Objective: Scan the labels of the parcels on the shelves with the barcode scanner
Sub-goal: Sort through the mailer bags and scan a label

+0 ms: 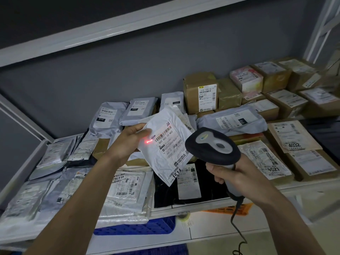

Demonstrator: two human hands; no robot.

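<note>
One parcel in hand, mid-scan. Near to far:

Right hand [237, 174] is wrapped round the grip of the scanner [213, 145], fingers curled on the handle; the finger on the trigger is hidden, so I can't tell if it's pressed. Cable [237, 223] hangs down from the handle toward the floor. Scanner head points left and away, at the parcel.

Left hand [128, 142] pinches the white mailer [165, 142] at its left edge, thumb on the front, fingers behind. Mailer is lifted clear of the shelf, tilted, label [170, 142] facing the scanner, crumpled but readable.

Red laser spot [147, 142] sits at the label's left edge, just beside the thumb. It falls left of the top barcode [162, 134], not across the bars. My read: aim is off, no decode likely yet.

Next move, as I judge it: swing the scanner right and slightly up, or slide the mailer left, so the beam crosses the full barcode. Flattening the wrinkled label would help. Then put this one down and pick the next.

Below and behind: shelf [303, 186] is packed. Flat poly bags [127, 192] on the left, a black bag [207, 186] in the middle under the mailer, grey mailers [106, 116] farther back, cardboard boxes [200, 92] stacked at the back right. Most labels face up. Blue crate [147, 227] sits below the shelf edge.

Plenty of parcels left; can't tell which are already scanned.
</note>
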